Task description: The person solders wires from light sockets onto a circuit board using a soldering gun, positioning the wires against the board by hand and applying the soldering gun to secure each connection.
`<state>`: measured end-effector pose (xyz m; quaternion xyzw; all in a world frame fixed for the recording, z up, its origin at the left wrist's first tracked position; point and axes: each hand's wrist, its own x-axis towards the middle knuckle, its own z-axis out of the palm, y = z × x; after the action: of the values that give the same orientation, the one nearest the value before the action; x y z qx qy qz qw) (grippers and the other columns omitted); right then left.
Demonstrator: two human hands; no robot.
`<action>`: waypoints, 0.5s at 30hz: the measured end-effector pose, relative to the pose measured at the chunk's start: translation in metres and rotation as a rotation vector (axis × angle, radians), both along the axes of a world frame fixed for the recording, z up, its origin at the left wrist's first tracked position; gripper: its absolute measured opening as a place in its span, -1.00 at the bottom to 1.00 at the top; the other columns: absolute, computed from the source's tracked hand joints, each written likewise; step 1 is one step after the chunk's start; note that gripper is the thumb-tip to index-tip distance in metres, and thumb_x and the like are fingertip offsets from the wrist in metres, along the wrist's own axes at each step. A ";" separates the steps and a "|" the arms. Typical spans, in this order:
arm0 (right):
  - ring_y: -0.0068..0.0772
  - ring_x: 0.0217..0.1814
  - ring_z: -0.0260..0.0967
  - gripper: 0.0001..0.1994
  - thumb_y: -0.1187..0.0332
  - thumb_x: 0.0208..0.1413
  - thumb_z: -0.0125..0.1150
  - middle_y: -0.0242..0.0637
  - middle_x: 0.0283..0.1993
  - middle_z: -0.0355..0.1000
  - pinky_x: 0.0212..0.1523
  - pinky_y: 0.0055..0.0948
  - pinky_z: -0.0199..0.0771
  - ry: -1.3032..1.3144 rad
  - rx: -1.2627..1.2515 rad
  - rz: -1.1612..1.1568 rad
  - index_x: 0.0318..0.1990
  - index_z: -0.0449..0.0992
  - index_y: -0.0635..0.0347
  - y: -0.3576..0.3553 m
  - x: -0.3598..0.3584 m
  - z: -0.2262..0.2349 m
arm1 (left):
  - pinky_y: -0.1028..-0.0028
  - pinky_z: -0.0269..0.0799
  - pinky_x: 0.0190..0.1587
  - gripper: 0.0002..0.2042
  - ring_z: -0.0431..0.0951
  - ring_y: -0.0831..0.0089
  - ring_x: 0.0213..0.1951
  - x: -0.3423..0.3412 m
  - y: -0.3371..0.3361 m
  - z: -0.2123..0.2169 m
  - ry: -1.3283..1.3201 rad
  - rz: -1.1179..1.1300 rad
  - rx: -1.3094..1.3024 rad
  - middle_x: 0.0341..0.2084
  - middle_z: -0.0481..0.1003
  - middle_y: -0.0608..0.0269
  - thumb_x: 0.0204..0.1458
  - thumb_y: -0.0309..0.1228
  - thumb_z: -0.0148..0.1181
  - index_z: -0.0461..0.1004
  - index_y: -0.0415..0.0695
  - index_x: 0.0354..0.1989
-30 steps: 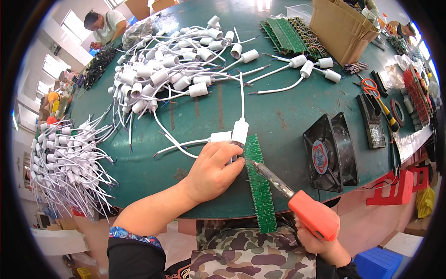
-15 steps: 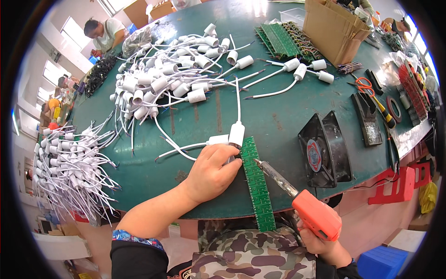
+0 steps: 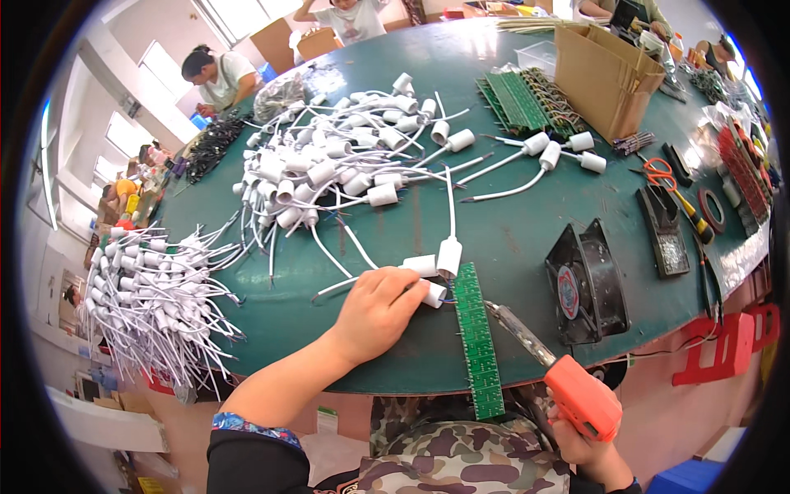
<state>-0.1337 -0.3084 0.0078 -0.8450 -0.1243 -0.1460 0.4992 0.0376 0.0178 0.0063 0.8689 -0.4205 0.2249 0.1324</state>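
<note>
Orange plastic fills my right hand (image 3: 578,440), whose fingers are wrapped round the handle of the iron (image 3: 583,397) at the lower right, the metal shaft slanting up and left towards the strip (image 3: 477,342). My left hand (image 3: 380,309) comes in from the lower left, forearm bare above the cuff (image 3: 253,427), knuckles up and fingers bent, thumb and fingers pinching a socket (image 3: 433,295); the undersides of the fingers are hidden. Compared with a second ago, the iron's tip has drawn off to the right: it was over the strip then, and now it sits just beside its right edge. The socket, mostly covered by my fingers before, now shows its white end past my fingertips. My whole view has swung as well, so everything on the table (image 3: 514,288) lies further right in it. The strip is narrow, green and marked off into small squares, running towards me with its near end jutting over the table edge. At its far left edge are the socket's thin wires; whether they touch it I can't tell. The socket is a smooth white cylinder, lying on its side just below two others (image 3: 448,257).
</note>
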 end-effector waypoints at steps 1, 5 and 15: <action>-0.33 -0.41 0.57 -0.75 0.48 -0.09 0.20 -0.27 -0.39 0.58 -0.30 -0.35 0.57 0.120 0.116 -0.054 -0.21 0.63 0.32 0.003 -0.007 -0.002 | 0.22 0.48 -0.06 -0.61 0.56 0.14 -0.12 0.000 0.000 -0.002 0.024 0.002 -0.013 -0.10 0.52 0.16 -0.16 -0.61 0.36 0.55 -0.17 -0.06; -0.39 -0.45 0.55 -0.77 0.47 -0.04 0.21 -0.24 -0.32 0.60 -0.30 -0.41 0.58 0.045 0.085 0.030 -0.20 0.63 0.34 -0.001 -0.002 -0.003 | 0.19 0.50 -0.04 -0.66 0.56 0.09 -0.11 0.011 0.010 0.014 0.072 0.015 -0.063 -0.09 0.52 0.10 -0.08 -0.63 0.28 0.55 -0.17 -0.06; -0.42 -0.43 0.55 -0.75 0.28 0.16 0.33 -0.13 -0.18 0.61 -0.36 -0.45 0.57 -0.007 0.123 0.053 -0.17 0.60 0.32 0.001 0.001 -0.007 | 0.10 0.47 0.01 -0.57 0.55 -0.02 -0.04 0.131 0.033 0.008 0.167 0.360 0.120 -0.14 0.51 0.04 -0.03 -0.45 0.40 0.47 -0.14 0.06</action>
<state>-0.1326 -0.3075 0.0006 -0.8086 -0.1393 -0.1432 0.5535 0.1687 0.0511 0.0144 0.9520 -0.2587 0.1469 0.0724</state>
